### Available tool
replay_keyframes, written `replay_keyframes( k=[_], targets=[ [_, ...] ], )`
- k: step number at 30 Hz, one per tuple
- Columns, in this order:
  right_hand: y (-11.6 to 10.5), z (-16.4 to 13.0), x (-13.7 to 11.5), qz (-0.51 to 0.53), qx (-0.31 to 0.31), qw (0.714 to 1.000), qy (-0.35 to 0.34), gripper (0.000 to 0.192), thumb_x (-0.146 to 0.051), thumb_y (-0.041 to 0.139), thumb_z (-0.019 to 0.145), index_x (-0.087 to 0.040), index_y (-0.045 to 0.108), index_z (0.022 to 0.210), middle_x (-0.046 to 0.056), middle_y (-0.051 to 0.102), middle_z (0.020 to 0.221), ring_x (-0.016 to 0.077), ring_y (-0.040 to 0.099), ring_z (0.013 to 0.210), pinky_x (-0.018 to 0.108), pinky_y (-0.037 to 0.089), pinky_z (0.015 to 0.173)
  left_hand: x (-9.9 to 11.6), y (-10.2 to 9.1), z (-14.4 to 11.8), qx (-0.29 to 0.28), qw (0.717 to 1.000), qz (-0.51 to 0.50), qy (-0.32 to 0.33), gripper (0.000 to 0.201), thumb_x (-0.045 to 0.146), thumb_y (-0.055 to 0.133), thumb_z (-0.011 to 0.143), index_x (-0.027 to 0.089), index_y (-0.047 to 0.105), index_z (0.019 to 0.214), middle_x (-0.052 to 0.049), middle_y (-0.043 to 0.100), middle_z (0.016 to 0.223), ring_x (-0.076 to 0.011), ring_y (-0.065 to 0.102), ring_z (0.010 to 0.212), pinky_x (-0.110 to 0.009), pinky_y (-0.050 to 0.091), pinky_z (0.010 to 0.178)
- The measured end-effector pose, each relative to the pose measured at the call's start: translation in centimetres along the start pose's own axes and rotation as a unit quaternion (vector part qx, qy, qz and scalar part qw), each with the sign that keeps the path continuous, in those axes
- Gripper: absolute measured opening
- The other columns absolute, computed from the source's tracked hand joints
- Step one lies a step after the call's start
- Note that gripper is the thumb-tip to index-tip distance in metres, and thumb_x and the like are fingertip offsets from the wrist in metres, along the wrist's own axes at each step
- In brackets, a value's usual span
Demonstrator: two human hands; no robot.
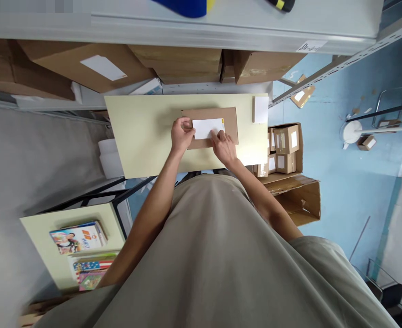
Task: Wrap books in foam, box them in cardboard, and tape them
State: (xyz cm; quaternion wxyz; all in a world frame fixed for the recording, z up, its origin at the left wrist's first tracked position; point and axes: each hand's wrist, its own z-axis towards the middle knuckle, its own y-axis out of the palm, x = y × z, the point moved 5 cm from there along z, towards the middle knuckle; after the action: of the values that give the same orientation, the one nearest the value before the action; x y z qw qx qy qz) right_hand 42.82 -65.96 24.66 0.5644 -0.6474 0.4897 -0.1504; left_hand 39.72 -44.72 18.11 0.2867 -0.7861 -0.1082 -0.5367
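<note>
A flat brown cardboard box (230,119) lies on the pale yellow tabletop (142,132). On its top is a white label (203,127) with a small yellow mark at its far right corner. My left hand (182,135) is at the label's left edge, thumb and fingers bent and closed at its border; the exact grip is partly hidden. My right hand (224,146) rests over the label's near right part, the index finger stretched onto it, other fingers bent. Nothing shows inside the right hand. A stack of white labels (260,110) sits at the table's far right corner.
A grey shelf (194,34) with large cartons (187,64) stands behind the table. At right, an open carton (301,150) holds several small boxes, beside another open carton (303,200). White rolls (108,157) stand left; books (79,238) lie on a side table (45,228).
</note>
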Motion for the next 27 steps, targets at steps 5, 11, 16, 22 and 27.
replay_keyframes(
  k=[5, 11, 16, 22, 27],
  targets=[
    [-0.7, 1.5, 1.0, 0.006, 0.030, 0.999, 0.012, 0.061, -0.029, 0.028, 0.119, -0.011, 0.046, 0.174, 0.027, 0.067, 0.141, 0.0381, 0.067, 0.122, 0.059, 0.053, 0.111, -0.2, 0.1, 0.0, 0.002, 1.000, 0.007, -0.009, 0.048, 0.008, 0.076, 0.076, 0.022, 0.072, 0.122, -0.004, 0.072, 0.115, -0.0175, 0.075, 0.084, -0.035, 0.066, 0.089],
    [-1.3, 2.5, -0.1, -0.039, -0.013, 0.999, 0.000, 0.061, -0.020, 0.027, 0.117, -0.008, 0.049, 0.172, 0.028, 0.066, 0.143, 0.0372, 0.066, 0.121, 0.054, 0.052, 0.109, 0.2, 0.1, -0.3, 0.000, 1.000, 0.008, -0.012, 0.049, 0.008, 0.076, 0.078, 0.023, 0.071, 0.124, -0.004, 0.073, 0.117, -0.0184, 0.077, 0.086, -0.036, 0.066, 0.091],
    [-0.3, 0.7, -2.9, -0.058, -0.068, 0.990, -0.109, 0.054, -0.027, 0.030, 0.120, -0.019, 0.058, 0.166, 0.022, 0.068, 0.138, 0.0328, 0.064, 0.114, 0.048, 0.051, 0.105, 0.7, 0.0, -0.7, 0.013, 1.000, 0.000, -0.021, 0.050, 0.007, 0.075, 0.076, 0.022, 0.071, 0.124, -0.005, 0.074, 0.118, -0.0183, 0.077, 0.083, -0.037, 0.068, 0.091],
    [-1.3, 2.4, -0.7, -0.071, -0.027, 0.997, -0.002, 0.061, -0.022, 0.034, 0.118, -0.009, 0.041, 0.177, 0.028, 0.063, 0.146, 0.0368, 0.063, 0.124, 0.051, 0.049, 0.110, 0.8, 0.0, -1.3, 0.003, 1.000, -0.001, -0.004, 0.047, 0.013, 0.080, 0.083, 0.024, 0.068, 0.127, -0.007, 0.075, 0.124, -0.0204, 0.081, 0.090, -0.039, 0.070, 0.095],
    [-0.3, 2.3, -3.2, -0.053, -0.069, 0.986, -0.139, 0.053, -0.023, 0.040, 0.119, -0.023, 0.057, 0.170, 0.020, 0.068, 0.140, 0.0306, 0.064, 0.117, 0.045, 0.050, 0.107, 1.7, -0.9, -2.6, 0.017, 0.999, 0.041, 0.027, 0.048, 0.010, 0.078, 0.090, 0.023, 0.066, 0.135, -0.012, 0.072, 0.140, -0.0219, 0.082, 0.100, -0.040, 0.069, 0.101]
  ],
)
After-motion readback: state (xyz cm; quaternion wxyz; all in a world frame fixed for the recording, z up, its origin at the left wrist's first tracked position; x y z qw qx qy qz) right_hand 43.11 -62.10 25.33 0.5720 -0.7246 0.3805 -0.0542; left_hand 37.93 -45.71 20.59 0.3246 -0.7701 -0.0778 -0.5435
